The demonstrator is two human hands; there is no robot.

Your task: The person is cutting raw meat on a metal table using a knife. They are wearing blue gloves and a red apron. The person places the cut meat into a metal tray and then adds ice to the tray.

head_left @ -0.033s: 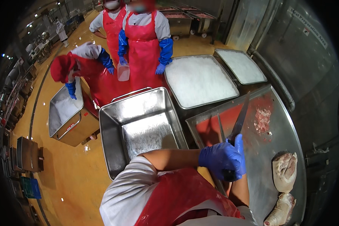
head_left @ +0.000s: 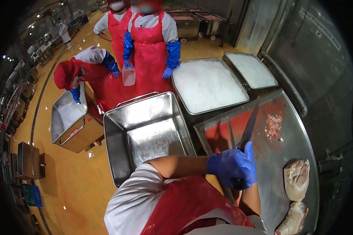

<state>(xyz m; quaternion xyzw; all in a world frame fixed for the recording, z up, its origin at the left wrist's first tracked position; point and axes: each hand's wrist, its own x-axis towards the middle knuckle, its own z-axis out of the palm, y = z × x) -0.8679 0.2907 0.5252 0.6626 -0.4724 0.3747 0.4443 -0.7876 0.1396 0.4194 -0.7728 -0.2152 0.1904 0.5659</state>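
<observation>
My left hand (head_left: 226, 167), in a blue glove, is wrapped round a sharpening steel (head_left: 231, 134). Its thin rod points up and away, and a black handle end shows below the fist. Close against it, partly hidden behind, my right hand (head_left: 250, 162) is also gloved in blue and closed, thumb up. From it rises a long knife (head_left: 250, 125), blade beside the rod, its handle mostly covered. Both tools are over the near left edge of a steel worktable (head_left: 266, 168). On this table lie a pale cut of meat (head_left: 296, 181), a trotter-like piece (head_left: 294, 219) and reddish scraps (head_left: 273, 126).
Left of the table stands a deep steel tub (head_left: 113, 145). Two ice-filled bins (head_left: 210, 84) (head_left: 252, 69) are beyond it. A person in a red apron (head_left: 82, 74) bends over another ice tub (head_left: 68, 137). Two more people stand opposite, one with a scoop (head_left: 128, 76).
</observation>
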